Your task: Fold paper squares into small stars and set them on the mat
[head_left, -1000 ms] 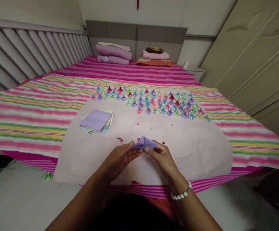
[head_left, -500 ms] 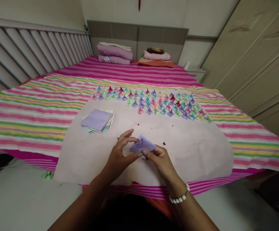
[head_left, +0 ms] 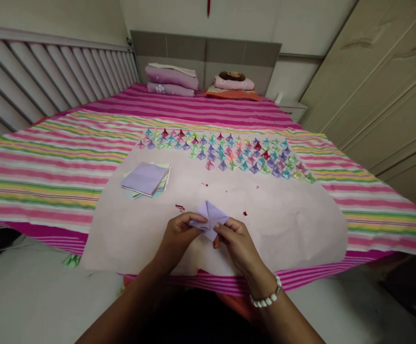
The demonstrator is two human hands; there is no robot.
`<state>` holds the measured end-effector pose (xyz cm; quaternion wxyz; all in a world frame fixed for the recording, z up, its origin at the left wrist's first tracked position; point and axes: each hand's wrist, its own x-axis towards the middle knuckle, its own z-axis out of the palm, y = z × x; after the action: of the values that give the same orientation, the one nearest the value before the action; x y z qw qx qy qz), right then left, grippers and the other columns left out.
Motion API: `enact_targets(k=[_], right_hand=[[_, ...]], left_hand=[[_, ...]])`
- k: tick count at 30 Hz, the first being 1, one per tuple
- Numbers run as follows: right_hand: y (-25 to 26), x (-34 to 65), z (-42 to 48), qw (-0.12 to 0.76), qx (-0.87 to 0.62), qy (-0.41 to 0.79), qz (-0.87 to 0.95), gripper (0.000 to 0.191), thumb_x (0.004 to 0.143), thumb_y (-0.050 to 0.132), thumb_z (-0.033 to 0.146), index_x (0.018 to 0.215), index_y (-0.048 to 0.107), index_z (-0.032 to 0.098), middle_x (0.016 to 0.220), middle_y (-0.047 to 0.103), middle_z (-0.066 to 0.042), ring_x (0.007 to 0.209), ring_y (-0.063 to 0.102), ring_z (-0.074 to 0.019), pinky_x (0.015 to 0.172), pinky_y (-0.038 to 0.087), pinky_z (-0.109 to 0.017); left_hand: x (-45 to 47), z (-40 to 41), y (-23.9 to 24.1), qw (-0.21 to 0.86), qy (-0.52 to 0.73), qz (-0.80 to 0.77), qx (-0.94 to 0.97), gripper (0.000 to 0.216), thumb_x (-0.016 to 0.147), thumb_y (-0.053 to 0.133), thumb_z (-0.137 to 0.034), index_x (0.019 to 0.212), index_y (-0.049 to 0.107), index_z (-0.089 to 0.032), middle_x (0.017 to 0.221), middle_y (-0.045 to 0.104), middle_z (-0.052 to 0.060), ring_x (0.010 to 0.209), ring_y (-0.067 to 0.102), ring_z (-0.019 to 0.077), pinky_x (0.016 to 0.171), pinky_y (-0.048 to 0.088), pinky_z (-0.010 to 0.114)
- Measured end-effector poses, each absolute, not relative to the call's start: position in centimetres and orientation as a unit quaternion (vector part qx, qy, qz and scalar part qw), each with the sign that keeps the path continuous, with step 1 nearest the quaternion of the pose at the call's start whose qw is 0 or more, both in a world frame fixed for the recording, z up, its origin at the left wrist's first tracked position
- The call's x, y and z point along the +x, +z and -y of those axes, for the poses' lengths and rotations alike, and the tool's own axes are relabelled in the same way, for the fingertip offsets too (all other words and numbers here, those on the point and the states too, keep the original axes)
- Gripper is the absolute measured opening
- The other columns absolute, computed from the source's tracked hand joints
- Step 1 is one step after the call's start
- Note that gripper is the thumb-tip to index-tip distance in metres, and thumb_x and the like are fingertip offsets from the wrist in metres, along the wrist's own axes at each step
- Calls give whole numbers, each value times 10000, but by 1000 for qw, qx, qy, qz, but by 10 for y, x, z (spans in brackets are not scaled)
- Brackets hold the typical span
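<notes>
A purple folded paper (head_left: pixel 209 215) is held up between both hands, diamond-shaped, with creases meeting near its middle. My left hand (head_left: pixel 181 234) pinches its left corner between thumb and fingers. On the right side, my right hand (head_left: pixel 234 239) grips the paper with the thumb on top and fingers behind, partly hidden. Beyond the hands, several rows of small coloured origami pieces (head_left: pixel 254 167) stand on a pale paper sheet (head_left: pixel 282 224). Left of them lies a stack of square paper (head_left: pixel 145 177), with a purple sheet on top.
Small red scraps (head_left: pixel 179 208) are scattered on the sheet, another red scrap (head_left: pixel 244 213) to the right. Striped bedding (head_left: pixel 50 167) lies under everything. Folded purple bedding (head_left: pixel 172 79) sits by the headboard (head_left: pixel 240 52). Green paper pieces (head_left: pixel 71 260) hang at the lower left edge.
The paper has turned from a flattened triangle-like view to an upright diamond. My left fingers, raised and spread before, have closed onto its left corner. A red scrap at left is now uncovered.
</notes>
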<state>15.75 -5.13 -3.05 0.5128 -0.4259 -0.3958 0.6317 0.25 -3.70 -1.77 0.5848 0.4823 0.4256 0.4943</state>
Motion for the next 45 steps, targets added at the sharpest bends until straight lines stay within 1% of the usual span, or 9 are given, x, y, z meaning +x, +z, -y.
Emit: enact_targets(k=[4,8,13,18,24,28,33,41,45], right_hand=[[-30,157,52,513,-428,637,384,135,735,640,280,671,666,163,439,599,17,427,499,-99,507,356,-226],[-30,160,52,518,-421,647,370,113,722,616,244,659,654,158,463,601,14,433,512,-100,511,367,-229],[-31,162,52,540,-372,659,368,270,746,612,346,543,549,181,448,570,1,447,551,-144,498,378,-264],[-32,160,49,520,-416,629,402,242,698,738,389,702,658,161,520,540,31,450,432,-94,459,311,-236],[-33,159,48,534,-446,594,403,265,694,753,369,599,596,179,484,455,59,457,379,-84,453,267,-226],[-33,159,49,526,-444,594,415,231,689,758,350,626,626,171,471,495,56,444,406,-78,461,285,-221],[-32,162,50,528,-442,598,410,215,642,799,330,666,659,169,480,564,43,432,446,-83,462,320,-221],[-30,167,51,527,-438,579,441,206,673,791,332,677,652,179,492,624,23,449,497,-101,490,373,-231],[-30,166,50,528,-437,571,453,185,690,776,336,703,673,182,516,621,20,473,522,-112,499,402,-241]], left_hand=[[-1,36,-17,551,464,-412,558,118,703,630,-148,739,736,-187,759,710,14,728,628,148,686,474,253],[-4,38,-12,530,434,-391,614,187,737,629,-177,879,749,-196,954,718,52,861,646,179,753,494,274],[0,38,-14,486,445,-427,619,129,759,667,-247,842,749,-191,856,730,48,825,658,182,758,510,284],[6,39,-16,461,460,-440,618,74,717,705,-205,784,730,-187,804,724,34,756,661,166,693,519,259],[3,40,-16,459,457,-446,618,158,724,713,-234,875,721,-187,864,720,42,774,660,170,673,523,256],[-1,38,-16,422,431,-418,680,227,766,679,-224,988,728,-229,953,700,48,891,629,179,758,501,270],[-2,37,-14,427,405,-423,689,294,766,680,-226,1057,712,-246,899,680,30,852,615,168,755,488,269],[-2,34,-17,411,451,-421,671,192,738,710,-248,926,747,-233,773,631,21,748,588,151,694,482,269],[2,34,-21,389,473,-435,660,134,723,719,-246,852,753,-247,801,566,17,754,571,140,672,490,256]])
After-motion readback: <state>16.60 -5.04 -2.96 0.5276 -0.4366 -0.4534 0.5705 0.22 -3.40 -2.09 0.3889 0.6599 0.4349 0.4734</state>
